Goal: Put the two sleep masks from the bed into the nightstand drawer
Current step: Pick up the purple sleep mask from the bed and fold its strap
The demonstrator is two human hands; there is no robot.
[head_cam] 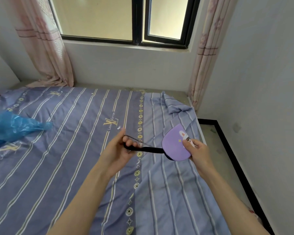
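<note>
R hand [196, 150] pinches purple sleep mask [173, 146] above the bed [58, 167], near its right edge; L hand [124, 148] is closed on the black strap [148, 148]. Best to gather strap w/ mask before carrying. Only 1 mask visible; drawer not in view.

- Sleep mask [172, 147]: one purple mask in view, apparently folded to a rounded half-oval shape, held raised above the bed [75, 158] near its right side, not resting on the cover.
- Face of mask: pale purple with a cartoon rabbit print and a small yellow star; a dark edge shows along the lower rim.
- Strap [147, 148]: black elastic band, running leftward from the mask's lower left edge, drawn out roughly level and fairly taut.
- Contact: right hand [198, 153] pinches the mask's right part; left hand [124, 147] grips the strap's far end.
- Second mask: cannot be located in this view.
</note>
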